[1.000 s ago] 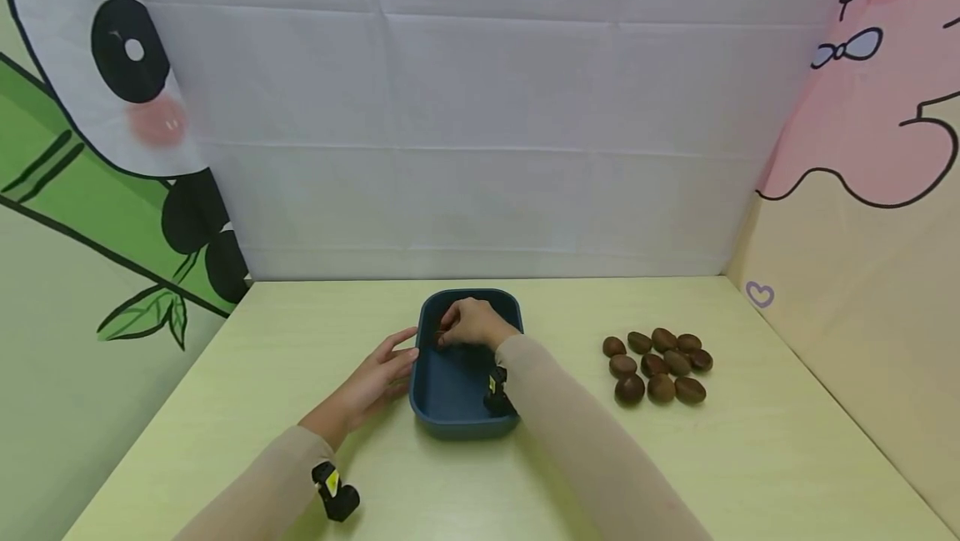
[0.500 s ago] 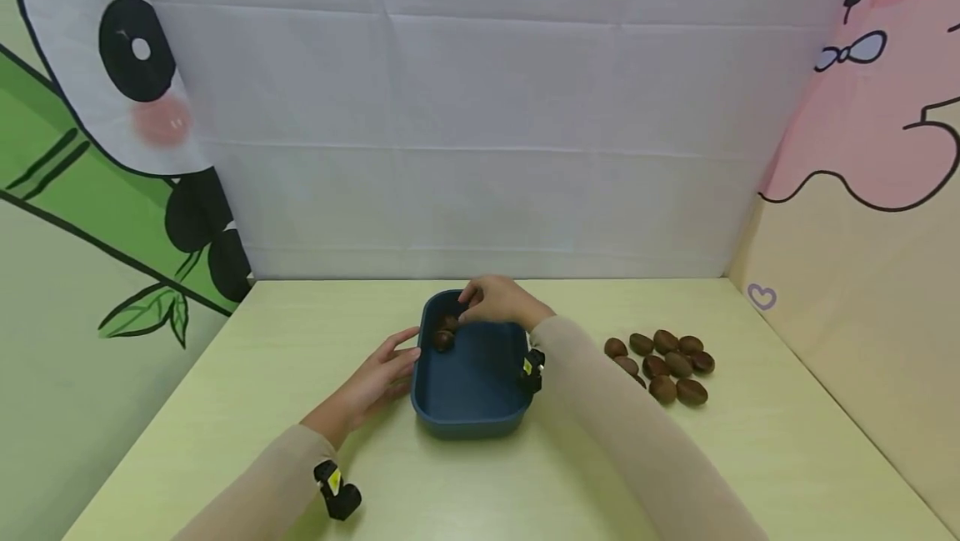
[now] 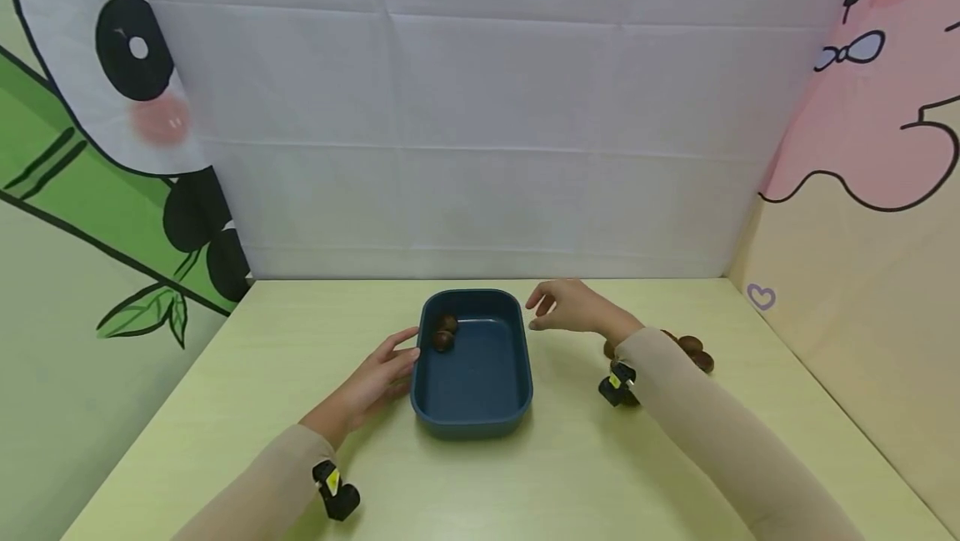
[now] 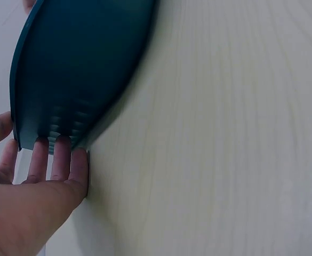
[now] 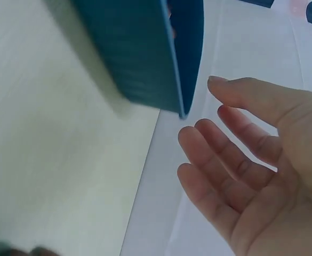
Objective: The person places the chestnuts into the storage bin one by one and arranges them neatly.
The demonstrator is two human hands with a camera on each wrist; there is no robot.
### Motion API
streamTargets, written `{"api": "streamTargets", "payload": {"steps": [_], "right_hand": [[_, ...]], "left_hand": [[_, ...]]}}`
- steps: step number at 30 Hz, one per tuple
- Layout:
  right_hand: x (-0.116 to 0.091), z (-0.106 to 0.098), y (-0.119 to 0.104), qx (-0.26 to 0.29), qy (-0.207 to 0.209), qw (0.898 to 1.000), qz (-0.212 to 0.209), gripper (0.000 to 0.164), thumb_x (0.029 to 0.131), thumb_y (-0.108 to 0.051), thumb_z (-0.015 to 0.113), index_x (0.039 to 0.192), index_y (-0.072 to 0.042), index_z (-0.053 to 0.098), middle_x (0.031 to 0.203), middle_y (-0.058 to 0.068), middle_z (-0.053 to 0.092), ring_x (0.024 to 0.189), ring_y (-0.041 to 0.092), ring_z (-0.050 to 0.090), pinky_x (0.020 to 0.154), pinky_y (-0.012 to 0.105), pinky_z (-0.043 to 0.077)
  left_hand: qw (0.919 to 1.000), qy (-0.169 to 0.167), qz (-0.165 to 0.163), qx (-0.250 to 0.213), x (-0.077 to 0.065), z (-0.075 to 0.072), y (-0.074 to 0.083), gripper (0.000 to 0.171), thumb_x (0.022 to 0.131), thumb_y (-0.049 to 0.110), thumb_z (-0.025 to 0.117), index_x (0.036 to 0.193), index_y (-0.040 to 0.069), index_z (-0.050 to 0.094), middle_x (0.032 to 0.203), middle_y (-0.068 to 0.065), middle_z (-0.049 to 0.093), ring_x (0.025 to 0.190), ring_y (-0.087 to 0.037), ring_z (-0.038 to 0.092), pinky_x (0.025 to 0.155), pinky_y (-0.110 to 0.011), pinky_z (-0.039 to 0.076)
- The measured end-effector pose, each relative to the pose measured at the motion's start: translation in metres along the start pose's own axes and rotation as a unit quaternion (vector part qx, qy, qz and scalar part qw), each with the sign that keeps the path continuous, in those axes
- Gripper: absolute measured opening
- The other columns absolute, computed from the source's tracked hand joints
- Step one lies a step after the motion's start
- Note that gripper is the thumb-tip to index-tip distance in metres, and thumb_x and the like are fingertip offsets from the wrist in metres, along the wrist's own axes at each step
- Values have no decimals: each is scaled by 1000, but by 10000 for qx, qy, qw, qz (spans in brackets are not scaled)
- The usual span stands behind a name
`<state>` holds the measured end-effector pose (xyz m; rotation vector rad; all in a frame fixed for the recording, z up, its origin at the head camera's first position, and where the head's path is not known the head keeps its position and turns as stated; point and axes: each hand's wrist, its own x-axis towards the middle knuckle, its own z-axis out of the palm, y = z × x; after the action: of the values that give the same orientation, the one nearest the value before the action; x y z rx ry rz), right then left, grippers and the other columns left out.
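Note:
A dark blue rectangular bin (image 3: 471, 431) stands on the table. Two brown chestnuts (image 3: 442, 341) are visible inside, near its far left corner. My left hand (image 3: 372, 385) rests its extended fingertips against the bin's left wall; in the left wrist view these fingers (image 4: 61, 160) touch the ribbed side. Just right of the bin, my right hand (image 3: 572, 308) hovers above the table, fingers loosely bent and holding nothing. The right wrist view shows its palm (image 5: 268, 213) bare. More chestnuts (image 3: 690, 344) lie on the table to the right, partly hidden by my right forearm.
A white cloth (image 3: 480, 149) hangs behind the table (image 3: 225, 408). Printed cartoon panels stand at both sides, a panda (image 3: 131, 49) on the left and a pink animal (image 3: 870, 124) on the right. Small black cameras (image 3: 337, 495) are strapped to both wrists.
My right hand has come up out of the bin and moved right, past its right rim. Chestnuts inside the bin are now uncovered. The left hand has stayed at the bin's left wall.

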<state>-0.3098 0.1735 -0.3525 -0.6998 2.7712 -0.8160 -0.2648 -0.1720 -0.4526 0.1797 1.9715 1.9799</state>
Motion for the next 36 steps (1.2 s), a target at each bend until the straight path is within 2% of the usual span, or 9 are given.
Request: {"api": "streamTargets", "payload": {"steps": [8, 11, 14, 21, 29, 36], "right_hand": [[-40, -4, 37, -50, -6, 9996, 295, 26, 91, -22, 76, 114, -11, 68, 98, 1, 68, 91, 18, 64, 80, 40, 53], [-59, -3, 50, 39, -19, 9991, 430, 27, 92, -21, 76, 114, -9, 68, 96, 0, 67, 87, 16, 63, 78, 38, 53], [-78, -2, 62, 58, -37, 9993, 378, 27, 91, -18, 75, 114, -5, 67, 94, -1, 66, 85, 15, 62, 76, 37, 52], [-110, 1, 82, -160, 24, 9995, 265, 24, 89, -22, 78, 107, -9, 69, 103, 2, 68, 96, 20, 64, 85, 43, 52], [-121, 6, 94, -366, -31, 9992, -163, 31, 85, -27, 82, 109, -12, 70, 105, -5, 67, 82, 9, 59, 75, 29, 50], [-119, 8, 97, -394, -102, 9986, -335, 31, 80, -23, 86, 105, -14, 71, 100, -7, 66, 75, 7, 56, 71, 26, 49]], "left_hand": [[10000, 0, 6, 17, -1, 0, -2, 60, 106, 30, 52, 158, 18, 24, 153, -24, 34, 135, -40, 45, 111, -56, 34], [10000, -19, -1, 25, 0, 1, -1, 60, 107, 29, 52, 158, 18, 24, 153, -24, 34, 135, -40, 45, 111, -55, 34], [10000, -43, 2, 29, -1, 1, 0, 60, 107, 29, 51, 159, 18, 23, 153, -24, 34, 135, -41, 45, 111, -56, 34], [10000, -14, 23, 31, -2, 1, 1, 60, 106, 30, 52, 158, 18, 24, 152, -24, 35, 135, -41, 45, 111, -56, 33], [10000, -62, 45, 35, -1, 0, 2, 62, 106, 30, 53, 159, 17, 23, 152, -24, 36, 135, -41, 45, 111, -56, 33], [10000, -10, 40, 22, 0, -1, 1, 59, 107, 29, 51, 158, 18, 24, 151, -24, 37, 134, -39, 47, 111, -56, 34]]}}
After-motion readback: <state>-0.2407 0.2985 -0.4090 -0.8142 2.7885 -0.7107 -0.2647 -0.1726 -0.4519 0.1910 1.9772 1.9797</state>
